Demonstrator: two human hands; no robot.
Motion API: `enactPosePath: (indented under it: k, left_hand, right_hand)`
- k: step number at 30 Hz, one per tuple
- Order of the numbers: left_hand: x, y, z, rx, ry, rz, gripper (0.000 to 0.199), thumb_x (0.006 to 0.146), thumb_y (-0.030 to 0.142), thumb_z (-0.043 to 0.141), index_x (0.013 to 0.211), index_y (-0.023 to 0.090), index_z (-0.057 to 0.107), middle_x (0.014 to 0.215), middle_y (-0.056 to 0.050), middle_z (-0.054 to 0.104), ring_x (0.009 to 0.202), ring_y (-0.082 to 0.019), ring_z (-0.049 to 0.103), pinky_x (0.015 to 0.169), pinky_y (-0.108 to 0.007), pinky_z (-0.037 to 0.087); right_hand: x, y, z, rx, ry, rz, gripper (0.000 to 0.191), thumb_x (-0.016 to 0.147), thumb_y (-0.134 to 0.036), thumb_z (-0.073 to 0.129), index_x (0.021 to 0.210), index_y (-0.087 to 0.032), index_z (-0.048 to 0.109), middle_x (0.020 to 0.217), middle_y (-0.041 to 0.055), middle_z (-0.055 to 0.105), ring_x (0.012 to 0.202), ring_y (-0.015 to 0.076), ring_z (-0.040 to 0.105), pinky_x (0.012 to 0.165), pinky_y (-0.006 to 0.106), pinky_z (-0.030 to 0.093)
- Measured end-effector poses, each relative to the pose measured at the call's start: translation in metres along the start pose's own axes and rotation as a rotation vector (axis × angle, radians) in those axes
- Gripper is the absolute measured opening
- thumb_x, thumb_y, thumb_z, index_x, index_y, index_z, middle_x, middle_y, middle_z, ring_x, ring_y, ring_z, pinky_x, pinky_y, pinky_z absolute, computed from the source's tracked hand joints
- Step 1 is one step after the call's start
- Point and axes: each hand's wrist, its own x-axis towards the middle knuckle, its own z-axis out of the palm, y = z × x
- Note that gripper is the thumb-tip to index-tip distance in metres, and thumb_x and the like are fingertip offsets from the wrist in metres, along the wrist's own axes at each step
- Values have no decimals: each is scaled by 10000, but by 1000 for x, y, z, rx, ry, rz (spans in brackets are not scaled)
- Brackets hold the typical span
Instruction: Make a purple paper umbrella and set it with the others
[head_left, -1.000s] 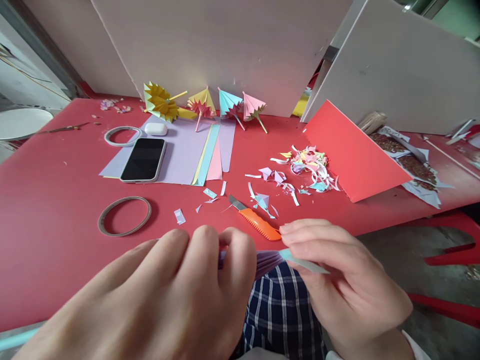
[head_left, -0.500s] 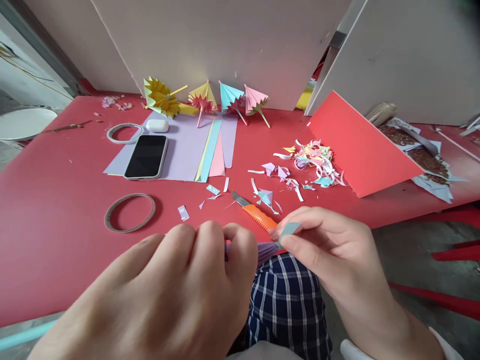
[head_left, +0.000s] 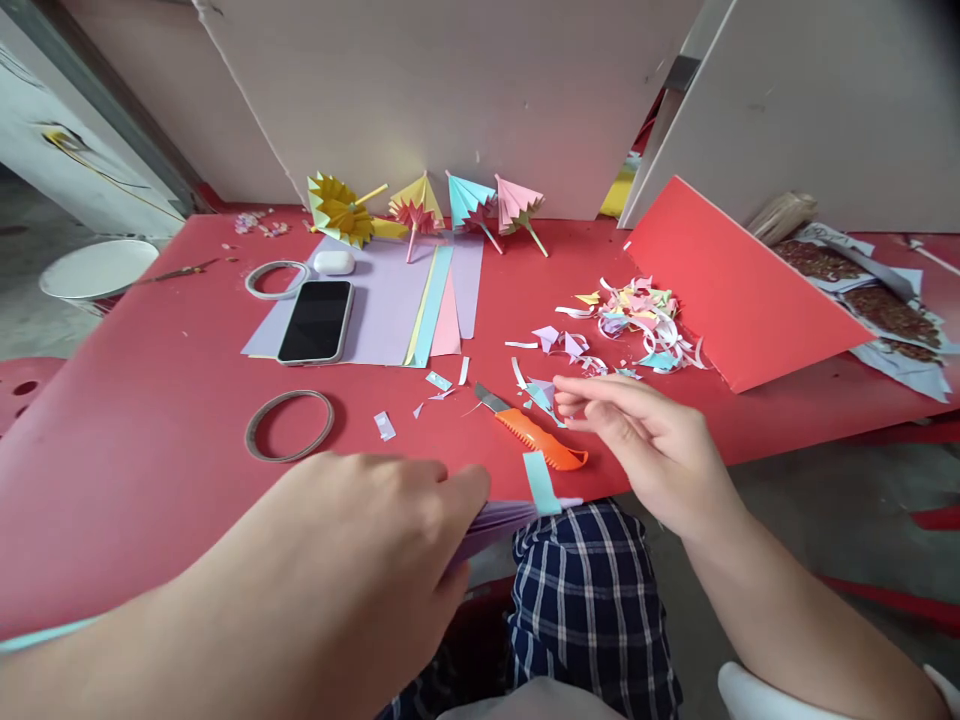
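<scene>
A person's left hand [head_left: 375, 540], seen from the back, grasps a closed cone of pale purple pleated paper [head_left: 496, 522] just beyond the front edge of a red bench [head_left: 187, 480], beside a knee in dark blue checked cloth [head_left: 585, 580]. The cone's narrow end points right. From that end a short strip of pale blue paper [head_left: 540, 482] stands up, its top end loose; whether its lower end is glued, I cannot tell. The right hand [head_left: 660, 445] holds nothing, its fingers loosely curled, near a craft knife with an orange handle [head_left: 536, 438] and apart from the strip.

To wind the strip neatly, the left hand would do best to press the pleats firmly together without crushing them. The right hand should pinch the loose end, draw it snug and lay each turn squarely over the last. Gentle tension seems wise, since thin paper could tear, and fingers should avoid the knife's bare blade
</scene>
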Motion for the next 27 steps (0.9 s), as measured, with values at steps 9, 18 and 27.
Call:
enactPosePath:
  k: [9, 18, 27]
  left_hand:
    - [11, -14, 6, -1095, -746, -208, 104, 706, 237, 564, 698, 166, 489, 557, 62, 466, 438, -47, 412, 405, -142, 351]
    - [10, -20, 72, -2083, -865, 190, 174, 629, 293, 637, 569, 148, 562, 417, -14, 528, 341, -122, 516, 411, -224, 477]
    - [36, -3, 117, -2402, -980, 1138, 70, 636, 250, 622, 644, 183, 600, 476, -34, 610, 423, -163, 611, 411, -200, 503]
  right_hand:
    - [1, 9, 28, 586, -313, -131, 284, 763, -161, 636, 1037, -234, 624, 937, 18, 671, 897, 131, 625, 815, 319, 526]
    - [20, 6, 49, 825, -371, -90, 139, 784, -162, 610, 866, -250, 679, 808, -21, 655, 773, 100, 619, 689, 274, 520]
    - [24, -4, 72, 1101, -357, 183, 70, 757, -208, 619, 714, -234, 668, 702, -20, 628, 723, 114, 605, 790, 347, 519]
